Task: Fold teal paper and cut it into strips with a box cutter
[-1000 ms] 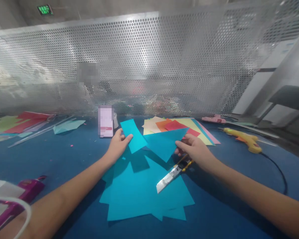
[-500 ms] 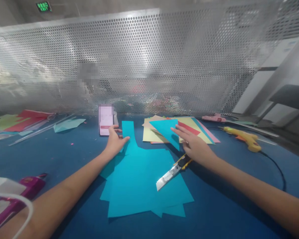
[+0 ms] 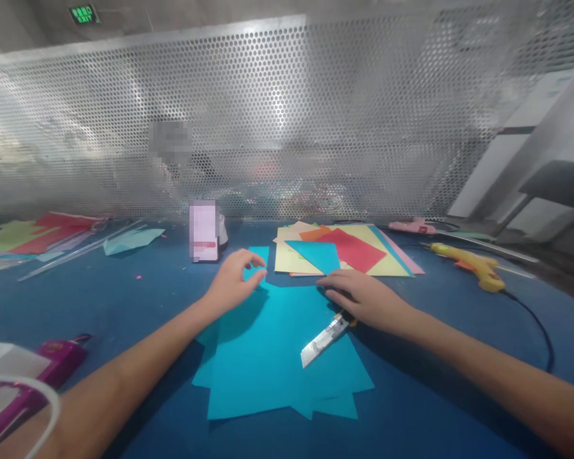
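Several blue paper sheets lie stacked in front of me, with a narrow strip reaching up at the top left. My left hand hovers over that strip, fingers curved and apart, holding nothing. A box cutter with its wide silver blade out rests on the sheets. Just above it is my right hand, fingers spread with nothing between them. Beyond its fingertips a blue triangular piece lies on the coloured paper pile, beside a red piece.
A phone stands upright behind my left hand. A yellow glue gun with a cord is at the right, a purple tool at the left. Coloured paper lies back left. A perforated metal screen rises behind the table.
My right hand has let go of the blue triangle, now on the pile, and moved nearer. My left hand has moved right, and the strip's top has shifted right and down.
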The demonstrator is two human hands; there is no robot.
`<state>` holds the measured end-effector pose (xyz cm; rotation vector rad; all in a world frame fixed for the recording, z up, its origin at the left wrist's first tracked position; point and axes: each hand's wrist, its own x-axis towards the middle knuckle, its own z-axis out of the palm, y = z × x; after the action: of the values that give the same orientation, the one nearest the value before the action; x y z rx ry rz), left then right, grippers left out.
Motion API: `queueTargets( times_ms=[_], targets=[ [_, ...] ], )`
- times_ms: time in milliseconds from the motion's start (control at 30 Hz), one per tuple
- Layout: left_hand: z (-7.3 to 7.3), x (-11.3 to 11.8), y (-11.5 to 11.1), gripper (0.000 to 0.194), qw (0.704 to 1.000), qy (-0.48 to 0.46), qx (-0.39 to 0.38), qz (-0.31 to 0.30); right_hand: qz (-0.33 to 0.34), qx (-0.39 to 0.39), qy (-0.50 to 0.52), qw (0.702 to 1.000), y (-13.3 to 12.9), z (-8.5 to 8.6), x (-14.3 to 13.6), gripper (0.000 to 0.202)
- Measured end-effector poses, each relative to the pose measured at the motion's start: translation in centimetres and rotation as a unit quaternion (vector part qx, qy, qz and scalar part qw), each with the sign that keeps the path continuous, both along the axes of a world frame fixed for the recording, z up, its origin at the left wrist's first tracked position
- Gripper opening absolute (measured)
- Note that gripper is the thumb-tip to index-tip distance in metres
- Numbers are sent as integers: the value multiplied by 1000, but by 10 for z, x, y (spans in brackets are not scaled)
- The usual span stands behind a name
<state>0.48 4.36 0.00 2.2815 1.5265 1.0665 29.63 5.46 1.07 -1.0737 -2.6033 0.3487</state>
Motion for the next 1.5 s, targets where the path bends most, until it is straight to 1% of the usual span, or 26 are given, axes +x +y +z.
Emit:
queueTargets(
  times_ms=[67, 100, 167, 200, 267, 333, 400, 467, 500, 567, 667, 767, 833, 867, 900, 1000, 1100, 1233, 1300, 1400, 1500],
  targets=[
    [3, 13, -13, 20, 995, 40, -44, -83, 35, -70, -16, 997, 2, 6, 6, 33],
    [4, 18, -18, 28, 986, 77, -83, -123, 60, -117, -26, 991, 3, 9, 10, 42],
    [5, 25, -26, 44, 974, 124, -123, -148, 92, -205, -40, 974, 6, 16, 19, 61],
    [5, 26, -28, 48, 970, 133, -139, -150, 93, -230, -46, 968, 8, 18, 23, 62],
    [6, 26, -30, 48, 967, 130, -162, -146, 92, -250, -47, 963, 13, 20, 30, 51],
    [7, 25, -29, 46, 964, 121, -187, -143, 92, -241, -34, 965, 20, 18, 36, 40],
    [7, 24, -28, 48, 961, 114, -211, -135, 70, -198, -6, 978, 30, 12, 40, 39],
    [6, 23, -27, 54, 960, 112, -226, -124, 3, -105, 34, 994, 40, 4, 44, 39],
    [5, 23, -27, 57, 960, 111, -228, -122, -29, -69, 49, 996, 44, 0, 45, 38],
    [3, 23, -26, 59, 961, 109, -225, -121, -72, -11, 63, 995, 50, -7, 44, 37],
    [1, 23, -27, 55, 962, 96, -225, -123, -96, 52, 55, 993, 47, -13, 36, 33],
    [2, 24, -27, 45, 962, 86, -227, -127, -87, 99, 35, 991, 32, -14, 21, 26],
    [4, 25, -28, 39, 961, 84, -227, -133, -58, 106, 13, 993, 18, -15, 9, 24],
    [4, 25, -29, 36, 961, 83, -227, -136, -31, 105, -17, 994, 11, -15, 4, 25],
    [5, 26, -30, 34, 960, 82, -228, -140, -22, 98, -28, 995, 5, -15, -1, 26],
    [5, 27, -31, 34, 961, 72, -224, -145, -30, 49, -1, 998, -5, -18, -9, 27],
    [5, 28, -32, 42, 963, 65, -219, -140, -45, 17, 31, 998, -6, -22, -11, 19],
    [5, 29, -33, 53, 962, 64, -224, -142, -58, 9, 42, 997, -4, -23, -12, 26],
    [6, 30, -33, 54, 962, 62, -223, -148, -61, 1, 46, 997, -3, -22, -13, 27],
    [7, 30, -34, 53, 960, 57, -227, -154, -63, -9, 56, 996, -3, -21, -15, 24],
    [8, 30, -36, 57, 960, 48, -230, -153, -60, -15, 75, 995, -3, -21, -18, 21]
  ],
)
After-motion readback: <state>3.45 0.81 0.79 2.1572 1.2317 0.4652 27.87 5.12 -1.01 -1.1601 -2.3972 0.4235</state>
